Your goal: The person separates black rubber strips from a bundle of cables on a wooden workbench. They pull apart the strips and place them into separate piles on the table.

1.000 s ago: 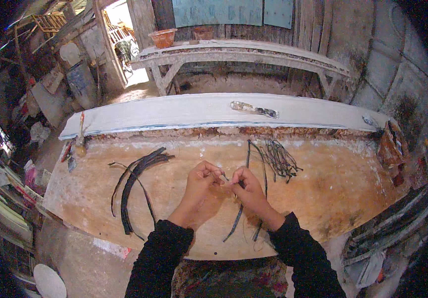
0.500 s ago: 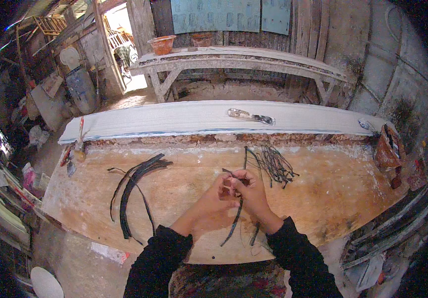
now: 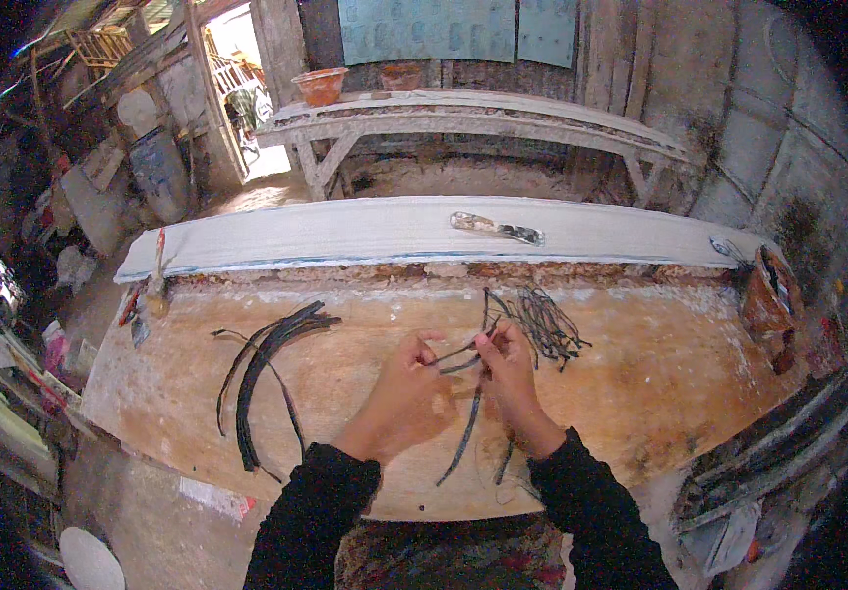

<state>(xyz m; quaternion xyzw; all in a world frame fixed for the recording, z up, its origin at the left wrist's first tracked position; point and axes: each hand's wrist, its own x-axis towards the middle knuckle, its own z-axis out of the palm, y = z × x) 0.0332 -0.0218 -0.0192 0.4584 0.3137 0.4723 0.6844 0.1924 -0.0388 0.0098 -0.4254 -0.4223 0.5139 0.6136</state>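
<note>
Black sleeves (image 3: 318, 497) cross the near edge of the plywood surface (image 3: 650, 408), leaving the hands well inside it. The right hand (image 3: 514, 372) has its grip pinched on a thin black strip (image 3: 460, 368), raised above the wood, probably to let both sets of fingertips reach it. The left hand (image 3: 404, 383) meets the strip's other side with curled fingers; I cannot tell whether that grip is closed. A loose black strip (image 3: 460, 450) runs beneath the right hand. Bare wood separates the left hand from a curved bundle of strips (image 3: 250, 393), giving sideways room; a looped bunch (image 3: 549, 329) lies just beyond the right hand, seemingly within easy reach, and limits movement there. Farther off, a raised white plank (image 3: 345, 236) bounds the back edge, carrying a slim tool (image 3: 496, 228).
</note>
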